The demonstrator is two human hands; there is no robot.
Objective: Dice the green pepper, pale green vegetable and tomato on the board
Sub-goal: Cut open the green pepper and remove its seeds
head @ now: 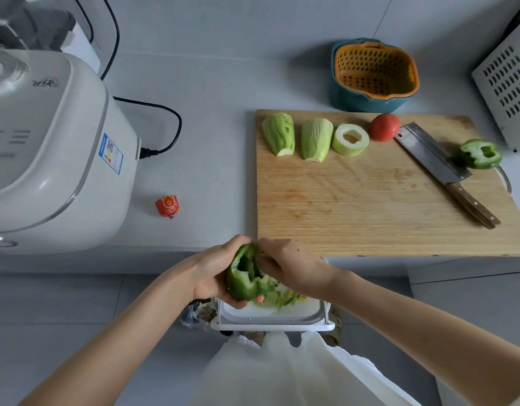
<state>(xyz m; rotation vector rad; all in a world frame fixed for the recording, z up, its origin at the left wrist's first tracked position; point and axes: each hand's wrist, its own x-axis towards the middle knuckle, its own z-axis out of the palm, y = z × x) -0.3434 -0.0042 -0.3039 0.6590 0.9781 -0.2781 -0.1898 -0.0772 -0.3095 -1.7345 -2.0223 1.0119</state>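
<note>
Cupping a hollowed green pepper half point(244, 276) in my left hand point(211, 271), I have my right hand point(294, 268) pinching inside its cavity, over a white bin point(272, 316) of green scraps just off the counter's near edge. The pepper's skin is glossy, its rim ragged. On the wooden cutting board point(370, 206), along the far edge, lie two pale green vegetable halves point(296, 137), a hollow ring slice point(350, 139) and a whole tomato point(384, 127). Right of them rest a cleaver point(434, 158) and another pepper piece point(481, 153).
</note>
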